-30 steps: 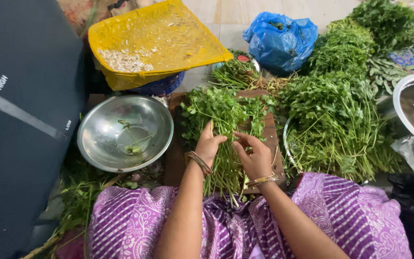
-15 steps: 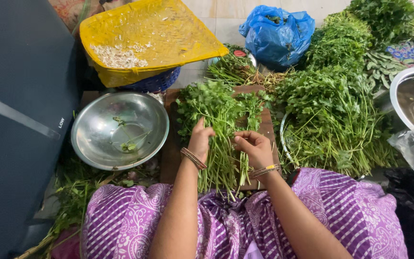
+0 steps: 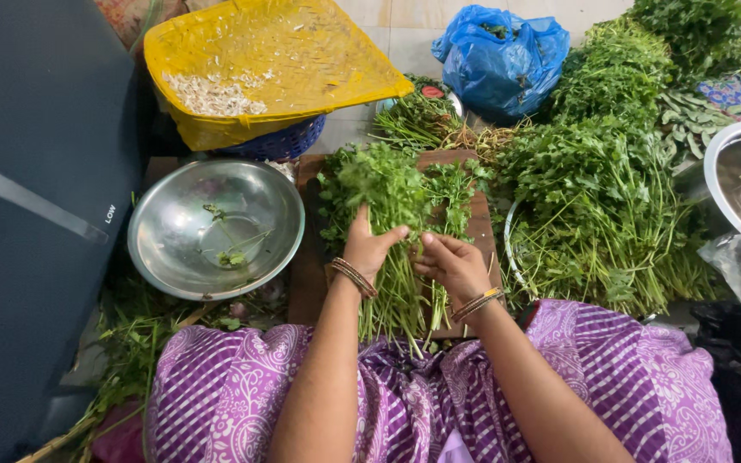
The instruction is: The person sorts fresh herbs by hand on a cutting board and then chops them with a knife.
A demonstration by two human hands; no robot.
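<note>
Both hands work one bunch of leafy green herbs (image 3: 405,214) lying on a wooden cutting board (image 3: 473,227) on the floor, leaves pointing away from the person, stems toward the lap. Left hand (image 3: 369,249) sits on the bunch's left side, fingers curled around a clump of stems, thumb across them, so it grips the herbs. Right hand (image 3: 452,261) is just beside it on the right, fingers bent and pinching at a few stalks; it looks closed on stems, though the fingertips are partly hidden.

Step in hand, as I judge it: sorting or picking through the bunch, separating stalks while the bunch stays on the board. Few stalks look separated yet.

Next move calls for a light pinch on single stalks with the right hand while the left holds the rest steady; pulling too hard would drag the whole bunch off the board.

Around: a steel bowl (image 3: 216,227) to the left of the board with only a few green scraps in it. A yellow woven tray (image 3: 302,60) with pale bits rests on a blue basket (image 3: 280,141) beyond it. A big heap of the same kind of greens (image 3: 602,206) lies right of the board, a blue plastic bag (image 3: 503,51) behind. Loose stems (image 3: 130,343) lie by the left knee.
</note>
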